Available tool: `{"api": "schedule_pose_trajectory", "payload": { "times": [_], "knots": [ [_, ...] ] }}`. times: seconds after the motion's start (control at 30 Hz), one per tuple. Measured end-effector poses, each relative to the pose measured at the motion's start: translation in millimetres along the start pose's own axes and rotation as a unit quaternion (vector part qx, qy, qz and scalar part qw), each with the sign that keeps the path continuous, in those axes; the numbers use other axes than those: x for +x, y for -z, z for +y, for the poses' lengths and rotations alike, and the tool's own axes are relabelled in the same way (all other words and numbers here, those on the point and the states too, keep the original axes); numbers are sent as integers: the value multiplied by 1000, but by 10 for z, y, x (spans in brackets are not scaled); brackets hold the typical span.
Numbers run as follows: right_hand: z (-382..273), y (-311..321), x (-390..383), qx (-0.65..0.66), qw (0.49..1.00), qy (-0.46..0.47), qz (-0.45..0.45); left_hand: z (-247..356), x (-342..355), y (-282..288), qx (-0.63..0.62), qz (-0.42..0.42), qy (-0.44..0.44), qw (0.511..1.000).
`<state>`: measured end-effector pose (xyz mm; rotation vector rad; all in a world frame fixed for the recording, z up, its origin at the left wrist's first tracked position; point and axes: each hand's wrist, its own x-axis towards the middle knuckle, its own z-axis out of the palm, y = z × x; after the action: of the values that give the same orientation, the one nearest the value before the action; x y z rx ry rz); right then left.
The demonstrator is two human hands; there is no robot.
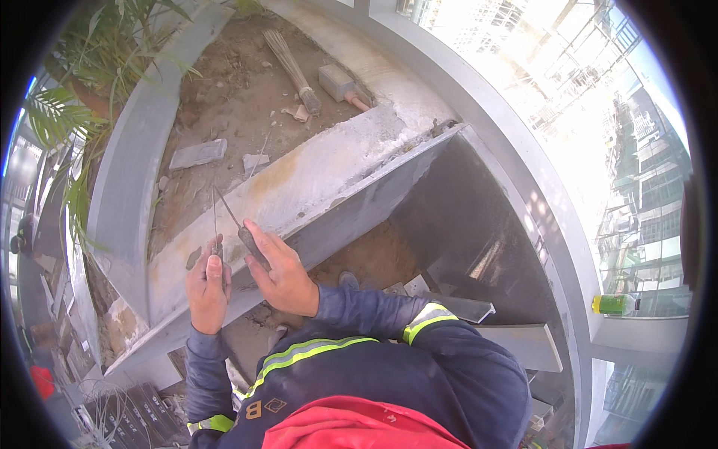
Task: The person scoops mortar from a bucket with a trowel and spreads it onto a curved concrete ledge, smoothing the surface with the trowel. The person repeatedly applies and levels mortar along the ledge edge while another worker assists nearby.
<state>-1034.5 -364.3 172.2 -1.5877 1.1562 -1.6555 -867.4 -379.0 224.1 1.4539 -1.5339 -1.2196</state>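
Above the pale ledge (pixel 299 187), two hands hold slender tools whose tips come close together

Near the middle of the head view, the left hand (pixel 207 290) pinches the dark handle of a thin tool (pixel 217 243) between thumb and fingers, its narrow metal shank pointing far. Just to its right, the right hand (pixel 288 275) has its fingers closed along the grip of a second tool (pixel 253 243), which slants far and left; whether the two tips touch, I cannot tell. Beyond the ledge lies a bed of brown soil (pixel 232 101), with a grey slab (pixel 198 154) on its left side and, farther off, a bristle bundle (pixel 288 63) left of a block-headed mallet (pixel 336 81). Leafy plants (pixel 67 116) stand far left; a yellow-green bottle (pixel 615 304) lies well to the right
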Motion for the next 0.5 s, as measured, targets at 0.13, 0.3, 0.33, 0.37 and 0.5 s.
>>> {"api": "schedule_pose_trajectory", "payload": {
  "times": [0.13,0.3,0.33,0.37,0.5],
  "knots": [
    [139,220,272,-1,998,-60,-6,-108,-115,-241,58,-50,-37,996],
    [61,-49,304,37,999,-25,-27,-214,-126,5,38,-16,-67,997],
    [45,-134,257,32,999,-7,-23,-281,-193,23,66,-36,-91,993],
    [-1,-224,192,27,999,10,-19,-314,-215,138,24,-7,-79,997],
    [-136,-504,36,-31,996,21,-76,-436,-233,482,-11,43,-72,996]
  ]
}}
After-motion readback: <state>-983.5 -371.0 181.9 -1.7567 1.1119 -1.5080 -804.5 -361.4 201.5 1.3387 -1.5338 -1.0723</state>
